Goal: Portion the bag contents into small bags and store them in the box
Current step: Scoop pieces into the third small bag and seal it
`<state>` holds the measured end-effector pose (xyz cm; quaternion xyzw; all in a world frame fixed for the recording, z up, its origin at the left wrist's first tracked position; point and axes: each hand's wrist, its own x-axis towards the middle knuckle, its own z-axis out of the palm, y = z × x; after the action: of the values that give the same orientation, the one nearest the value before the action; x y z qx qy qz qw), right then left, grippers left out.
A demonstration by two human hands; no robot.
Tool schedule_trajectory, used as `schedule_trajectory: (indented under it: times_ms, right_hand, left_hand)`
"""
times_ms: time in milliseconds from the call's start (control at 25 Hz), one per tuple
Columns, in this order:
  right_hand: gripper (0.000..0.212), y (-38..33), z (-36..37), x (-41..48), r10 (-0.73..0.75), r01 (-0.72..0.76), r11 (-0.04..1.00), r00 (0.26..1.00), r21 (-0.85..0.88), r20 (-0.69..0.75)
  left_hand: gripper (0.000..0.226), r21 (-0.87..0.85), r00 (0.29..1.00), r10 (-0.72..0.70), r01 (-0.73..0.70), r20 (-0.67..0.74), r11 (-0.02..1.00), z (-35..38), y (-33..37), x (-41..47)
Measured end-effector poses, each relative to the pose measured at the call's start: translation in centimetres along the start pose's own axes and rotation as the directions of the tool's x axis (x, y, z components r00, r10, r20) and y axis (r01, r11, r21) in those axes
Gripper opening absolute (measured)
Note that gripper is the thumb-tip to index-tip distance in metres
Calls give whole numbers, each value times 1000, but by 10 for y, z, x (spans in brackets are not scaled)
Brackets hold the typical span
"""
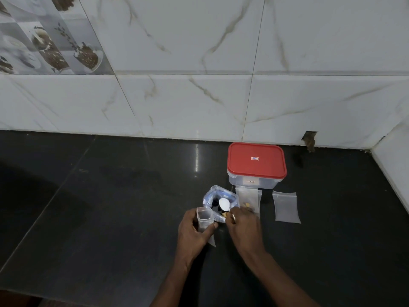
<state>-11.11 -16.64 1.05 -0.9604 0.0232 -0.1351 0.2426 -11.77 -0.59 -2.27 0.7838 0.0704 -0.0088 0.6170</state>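
Note:
My left hand (192,231) grips a small clear bag (205,219), held upright with its mouth open. Just right of it stands the larger clear bag (215,194), open at the top, dark inside with a few tan pieces near its front edge. My right hand (242,224) holds a metal spoon (224,204) by the handle, its bowl over the large bag's opening. A second small bag (247,197) with a few tan pieces lies behind my right hand. An empty small bag (286,207) lies flat further right. The clear box with its red lid (256,160) on stands behind them.
Everything sits on a dark stone counter (110,207). A white marble-tiled wall (199,96) runs along the back and turns forward at the right corner. A small hole in the wall (309,140) is right of the box.

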Motion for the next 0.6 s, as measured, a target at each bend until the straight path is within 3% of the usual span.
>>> schedule_trajectory:
  times_ms: [120, 320, 600]
  right_hand:
    - [33, -11, 9, 0, -152, 162, 974, 986, -156, 71]
    - [42, -3, 16, 4, -255, 260, 941, 966, -218, 54]
    - [32, 8, 21, 8, -231, 249, 962, 961, -111, 154]
  left_hand:
    - [47, -53, 1000, -22, 22, 1, 998, 0, -1, 2]
    - [35, -84, 997, -38, 44, 69, 996, -2, 0, 2]
    - [35, -114, 995, -47, 56, 84, 992, 2, -6, -2]
